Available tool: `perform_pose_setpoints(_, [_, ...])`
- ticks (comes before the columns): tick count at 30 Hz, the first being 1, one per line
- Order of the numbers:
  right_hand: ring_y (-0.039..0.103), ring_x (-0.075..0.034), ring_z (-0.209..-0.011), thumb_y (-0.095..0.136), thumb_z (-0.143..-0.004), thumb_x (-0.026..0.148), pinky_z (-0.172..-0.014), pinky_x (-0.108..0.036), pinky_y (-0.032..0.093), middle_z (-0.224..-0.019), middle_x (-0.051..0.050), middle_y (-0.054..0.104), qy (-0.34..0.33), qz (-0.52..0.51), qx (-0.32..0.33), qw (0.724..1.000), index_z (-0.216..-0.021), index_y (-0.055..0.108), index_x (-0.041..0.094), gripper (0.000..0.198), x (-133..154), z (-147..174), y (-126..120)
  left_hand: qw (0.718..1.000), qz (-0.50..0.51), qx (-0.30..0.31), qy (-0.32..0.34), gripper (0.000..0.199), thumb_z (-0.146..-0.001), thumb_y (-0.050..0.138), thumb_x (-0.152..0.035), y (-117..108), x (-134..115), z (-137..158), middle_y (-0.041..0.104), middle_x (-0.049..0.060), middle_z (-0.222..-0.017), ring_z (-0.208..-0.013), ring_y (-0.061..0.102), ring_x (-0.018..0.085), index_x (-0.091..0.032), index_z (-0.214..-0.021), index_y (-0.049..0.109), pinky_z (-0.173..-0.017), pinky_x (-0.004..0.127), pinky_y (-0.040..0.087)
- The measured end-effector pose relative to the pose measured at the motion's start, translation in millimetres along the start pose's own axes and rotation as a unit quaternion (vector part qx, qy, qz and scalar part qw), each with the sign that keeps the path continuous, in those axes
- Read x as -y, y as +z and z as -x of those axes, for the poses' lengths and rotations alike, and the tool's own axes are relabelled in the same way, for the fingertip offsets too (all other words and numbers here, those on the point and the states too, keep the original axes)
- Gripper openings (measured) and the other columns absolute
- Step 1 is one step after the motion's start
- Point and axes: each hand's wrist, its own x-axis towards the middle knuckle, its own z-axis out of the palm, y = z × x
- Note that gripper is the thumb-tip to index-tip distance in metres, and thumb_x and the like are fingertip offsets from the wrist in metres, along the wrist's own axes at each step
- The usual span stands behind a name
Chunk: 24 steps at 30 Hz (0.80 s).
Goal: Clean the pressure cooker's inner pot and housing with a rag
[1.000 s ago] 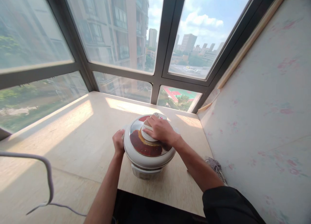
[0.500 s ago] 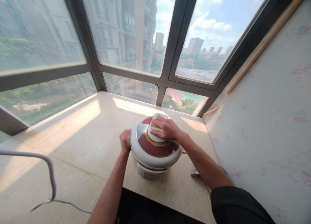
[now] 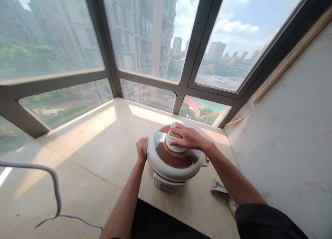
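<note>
A round white electric cooker [image 3: 176,173] stands on the pale marble-look sill, close to me. Its domed lid [image 3: 174,157] has a white rim, a shiny band and a brown-red pattern. My left hand [image 3: 142,148] is closed at the cooker's left side, where the side handle would be; its fingertips are partly hidden. On top, my right hand [image 3: 186,137] lies over the white lid knob [image 3: 175,125], fingers curled across it and slightly apart. The lid sits on the cooker. A control panel [image 3: 166,185] faces me at the front.
A grey cable [image 3: 55,190] loops at the lower left. A crumpled grey-and-white item [image 3: 219,189] lies right of the cooker, partly under my forearm. Dark window frames [image 3: 181,90] edge the sill [image 3: 98,152] at the back, and a papered wall [image 3: 280,156] bounds the right.
The view has turned slightly left, so everything sits further right in the picture. The fingers of my right hand have loosened a little on the knob. The left hand stays at the cooker's side.
</note>
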Motion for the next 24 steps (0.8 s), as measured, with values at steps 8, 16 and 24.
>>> perform_pose_setpoints(8, [0.064, -0.024, -0.101, 0.049, -0.097, 0.067, -0.091, -0.039, 0.053, -0.117, -0.014, 0.065, 0.035, -0.157, -0.094, 0.982, -0.125, 0.069, 0.018, 0.060, -42.6, 58.7, 4.0, 1.000, 0.011, 0.002, -0.008, 0.039, -0.083, 0.052, -0.035, -0.9, 2.9, 0.3, 0.032, -0.002, -0.054, -0.058, 0.031, 0.015, -0.024, -0.051, 0.032, -0.054, 0.029, 0.030])
perform_pose_setpoints(16, [0.065, -0.030, -0.110, 0.065, -0.080, 0.074, -0.087, -0.046, 0.058, -0.122, -0.017, 0.068, 0.288, -0.303, -0.292, 0.860, -0.118, 0.071, 0.019, 0.068, -62.0, 147.2, 83.3, 1.000, 0.016, -0.002, -0.009, 0.039, -0.084, 0.052, -0.030, 0.0, 0.9, 1.2, 0.032, -0.002, -0.054, -0.058, 0.030, 0.014, -0.023, -0.051, 0.032, -0.053, 0.028, 0.030])
perform_pose_setpoints(24, [0.069, -0.028, -0.113, 0.061, -0.084, 0.074, -0.110, -0.051, 0.048, -0.117, -0.010, 0.076, 0.319, -0.601, -0.376, 0.629, -0.111, 0.075, 0.022, 0.060, -5.6, 161.5, 171.0, 1.000, 0.013, -0.012, -0.024, 0.038, -0.083, 0.052, -0.029, -0.9, -2.0, -0.1, 0.032, -0.003, -0.053, -0.057, 0.031, 0.014, -0.023, -0.051, 0.034, -0.052, 0.028, 0.029])
